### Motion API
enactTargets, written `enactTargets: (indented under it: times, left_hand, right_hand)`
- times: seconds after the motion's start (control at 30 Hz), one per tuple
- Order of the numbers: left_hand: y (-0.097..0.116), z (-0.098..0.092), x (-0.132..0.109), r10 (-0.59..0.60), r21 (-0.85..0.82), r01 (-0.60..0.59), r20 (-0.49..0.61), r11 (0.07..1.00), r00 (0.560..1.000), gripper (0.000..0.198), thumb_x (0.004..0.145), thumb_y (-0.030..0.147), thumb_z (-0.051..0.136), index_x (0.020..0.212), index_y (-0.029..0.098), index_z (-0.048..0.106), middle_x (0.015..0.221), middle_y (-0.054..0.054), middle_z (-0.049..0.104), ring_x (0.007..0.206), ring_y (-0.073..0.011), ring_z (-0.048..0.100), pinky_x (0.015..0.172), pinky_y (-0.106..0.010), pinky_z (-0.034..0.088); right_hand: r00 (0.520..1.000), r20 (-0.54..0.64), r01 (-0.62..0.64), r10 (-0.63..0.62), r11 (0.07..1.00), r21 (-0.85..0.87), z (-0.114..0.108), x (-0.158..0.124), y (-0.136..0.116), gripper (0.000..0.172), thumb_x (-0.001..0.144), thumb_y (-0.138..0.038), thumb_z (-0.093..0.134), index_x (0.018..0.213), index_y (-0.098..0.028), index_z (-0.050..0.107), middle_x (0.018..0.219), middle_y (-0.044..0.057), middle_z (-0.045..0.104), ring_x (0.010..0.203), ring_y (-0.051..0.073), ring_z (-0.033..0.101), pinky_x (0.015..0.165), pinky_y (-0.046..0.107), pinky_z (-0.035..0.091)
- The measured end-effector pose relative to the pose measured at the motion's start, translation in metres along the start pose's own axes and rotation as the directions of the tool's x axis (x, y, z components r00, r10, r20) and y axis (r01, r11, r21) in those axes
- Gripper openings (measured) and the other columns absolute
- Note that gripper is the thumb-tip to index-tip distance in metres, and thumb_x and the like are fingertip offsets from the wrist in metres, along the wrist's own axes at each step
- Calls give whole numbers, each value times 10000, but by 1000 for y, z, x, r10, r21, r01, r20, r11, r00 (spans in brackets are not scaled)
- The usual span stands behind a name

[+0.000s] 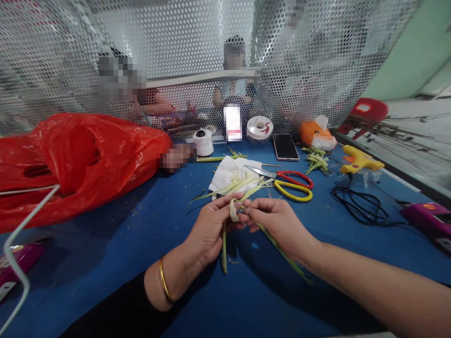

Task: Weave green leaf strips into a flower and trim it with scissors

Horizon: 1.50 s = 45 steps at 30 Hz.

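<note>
Both hands meet over the blue table, working on pale green plant strips. My left hand [213, 223] pinches a strip [233, 210] that is bent into a loop. A green length hangs below its fingers. My right hand [271, 218] is closed on the same loop's side, and a long green strip trails under it toward the lower right. The fingertips partly hide where the strips cross. Just beyond the hands, more loose pale strips [243, 184] lie on a white tissue [227, 171]. Scissors [282, 180] with one red and one yellow handle rest beside them, blades on the tissue.
A red plastic bag [95, 164] covers the left. Behind stand a white thread spool [203, 143], a ribbon roll [260, 127] and a phone [285, 146]. Rightward lie woven green pieces [316, 159], a tissue pack [318, 134] and a yellow glue gun [361, 159] with black cable.
</note>
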<state>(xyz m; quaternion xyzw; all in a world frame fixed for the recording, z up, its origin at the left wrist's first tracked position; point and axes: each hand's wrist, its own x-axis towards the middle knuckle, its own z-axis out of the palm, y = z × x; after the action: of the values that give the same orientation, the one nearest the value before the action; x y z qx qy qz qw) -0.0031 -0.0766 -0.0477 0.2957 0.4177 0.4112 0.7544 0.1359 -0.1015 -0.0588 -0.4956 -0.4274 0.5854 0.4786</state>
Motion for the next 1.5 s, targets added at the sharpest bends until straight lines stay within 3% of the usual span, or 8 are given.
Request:
enactTargets:
  times: [0.53, 0.9, 0.97, 1.07, 1.13, 1.17, 1.33, 1.5]
  left_hand:
    - [-3, -2, 1, 48, 39, -46, -41, 998, 998, 223, 757, 31, 645, 957, 123, 678, 833, -59, 732, 445, -56, 591, 391, -139, 467]
    - [5, -1, -1, 3, -52, -6, -59, 999, 998, 247, 756, 6, 633, 980, 109, 644, 847, -76, 725, 515, -97, 657, 382, -135, 481]
    - [5, -2, -1, 8, -61, -13, -82, 998, 997, 252, 750, 4, 637, 979, 110, 641, 845, -77, 725, 530, -105, 667, 364, -126, 463]
    - [5, -3, 1, 40, -75, -48, -99, 996, 994, 258, 740, 5, 642, 975, 112, 637, 858, -81, 727, 548, -110, 673, 328, -112, 412]
    - [4, -4, 2, 67, -83, -74, -85, 994, 994, 247, 744, 13, 639, 970, 111, 636, 872, -86, 729, 563, -114, 677, 313, -110, 387]
    - [3, -4, 2, 79, -86, -85, -74, 993, 994, 242, 745, 15, 637, 968, 111, 637, 877, -87, 730, 574, -116, 679, 310, -110, 378]
    - [1, -4, 2, 90, -90, -97, -81, 991, 993, 254, 755, 11, 624, 988, 115, 629, 881, -84, 732, 586, -114, 682, 297, -102, 333]
    - [6, -3, 0, 66, -116, -74, -74, 990, 995, 248, 758, 30, 644, 990, 119, 634, 873, -86, 732, 588, -121, 689, 296, -99, 340]
  right_hand:
    - [999, 30, 12, -12, 1000, -3, 1, -1, -1, 207, 706, -328, 676, 614, -152, 619, 616, 15, 620, 551, 106, 515, 560, 262, 423]
    - [988, 90, 144, -126, 962, -231, -7, 3, 1, 148, 780, -301, 628, 839, -167, 649, 755, 20, 660, 645, 138, 588, 615, 283, 475]
    - [953, 50, 295, -297, 885, -360, -10, 1, 0, 146, 803, -278, 614, 911, -182, 630, 826, 33, 665, 713, 158, 599, 651, 302, 482]
    - [763, 107, 559, -638, 568, -604, -12, -5, -3, 72, 832, -235, 603, 887, -199, 633, 821, 32, 629, 755, 166, 576, 693, 312, 454]
    - [651, 226, 643, -725, 368, -671, -10, -9, -4, 55, 848, -228, 605, 854, -205, 654, 777, 24, 610, 742, 166, 566, 685, 311, 422]
    - [633, 276, 653, -723, 308, -692, -9, -10, -3, 61, 851, -242, 615, 849, -208, 665, 759, 21, 608, 731, 168, 565, 677, 314, 403]
    - [687, 331, 577, -647, 208, -790, 4, -10, 9, 79, 844, -284, 645, 811, -230, 692, 740, 8, 620, 709, 175, 560, 667, 326, 319]
    - [673, 393, 573, -626, 106, -813, 6, -11, 9, 177, 858, -186, 530, 707, -179, 622, 683, 17, 550, 657, 163, 497, 653, 324, 301]
